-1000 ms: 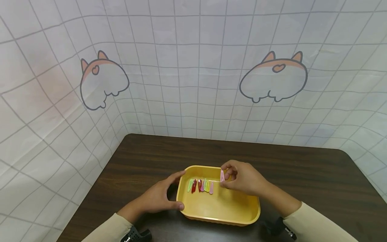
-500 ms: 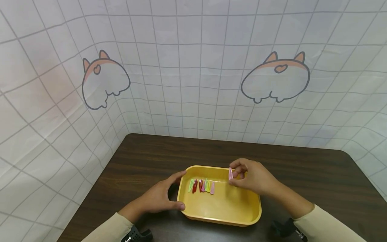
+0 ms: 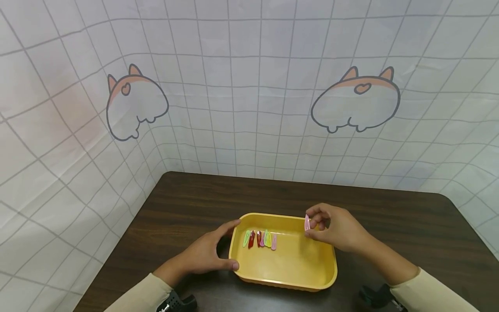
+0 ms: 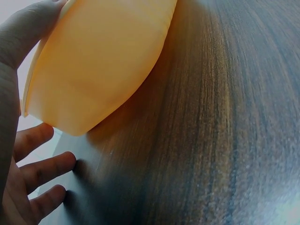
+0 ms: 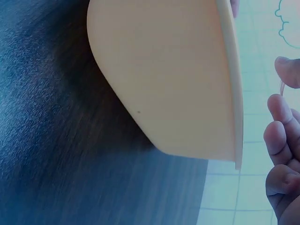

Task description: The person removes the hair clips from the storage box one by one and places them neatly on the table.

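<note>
A pink snap hair clip is pinched upright between the thumb and fingers of my right hand, above the far right part of a yellow plastic tray. In the right wrist view only a thin edge of the clip shows between the fingertips. My left hand holds the tray's left end, thumb on the near corner's rim and fingers toward the far corner. Inside the tray, several clips lie in a row at the left: light green, red, yellow and pink among them.
The tray stands on a dark wood-grain table. Behind and to the left hangs a white grid-patterned cloth with cartoon animal drawings. A black wrist strap shows by the left sleeve.
My right hand has moved to the right with the pink hair clip, away from the row of clips. My left hand stays on the tray, and the clips in it lie as before.
</note>
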The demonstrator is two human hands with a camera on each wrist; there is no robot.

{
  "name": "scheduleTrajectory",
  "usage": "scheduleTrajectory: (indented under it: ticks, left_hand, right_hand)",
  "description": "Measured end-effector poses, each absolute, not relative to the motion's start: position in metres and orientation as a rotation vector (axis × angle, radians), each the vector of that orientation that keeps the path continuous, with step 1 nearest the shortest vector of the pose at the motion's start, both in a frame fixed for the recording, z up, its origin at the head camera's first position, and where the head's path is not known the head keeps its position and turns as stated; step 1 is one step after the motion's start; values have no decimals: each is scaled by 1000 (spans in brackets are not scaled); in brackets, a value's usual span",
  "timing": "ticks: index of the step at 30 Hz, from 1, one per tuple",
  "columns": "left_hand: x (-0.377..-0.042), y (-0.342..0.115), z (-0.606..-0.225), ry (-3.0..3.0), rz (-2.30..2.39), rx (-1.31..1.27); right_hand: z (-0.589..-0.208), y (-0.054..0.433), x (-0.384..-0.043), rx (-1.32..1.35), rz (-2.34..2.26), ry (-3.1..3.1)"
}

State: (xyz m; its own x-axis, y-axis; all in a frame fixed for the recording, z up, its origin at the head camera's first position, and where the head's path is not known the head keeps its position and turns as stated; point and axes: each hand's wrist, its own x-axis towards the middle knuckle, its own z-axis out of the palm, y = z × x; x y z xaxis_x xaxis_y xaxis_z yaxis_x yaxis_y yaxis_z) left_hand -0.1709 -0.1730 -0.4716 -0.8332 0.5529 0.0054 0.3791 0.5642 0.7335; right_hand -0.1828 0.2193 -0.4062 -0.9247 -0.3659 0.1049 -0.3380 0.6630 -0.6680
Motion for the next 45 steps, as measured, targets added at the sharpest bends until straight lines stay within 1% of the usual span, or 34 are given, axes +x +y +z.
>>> scheduleTrajectory:
  ticks: [14,21,45]
  left_hand:
    - [-170,-173,-472,2566,1136,783]
    - [-170,-172,-470,2571,1129,783]
    - [-171,-173,-471,2546,1145,776]
  right_hand:
    - [-407,236,-175,-598,-1122,2869]
    - [-409,245,-171,-550,-1128,2879]
    - [-410,277,-161,-503,-1103,2918]
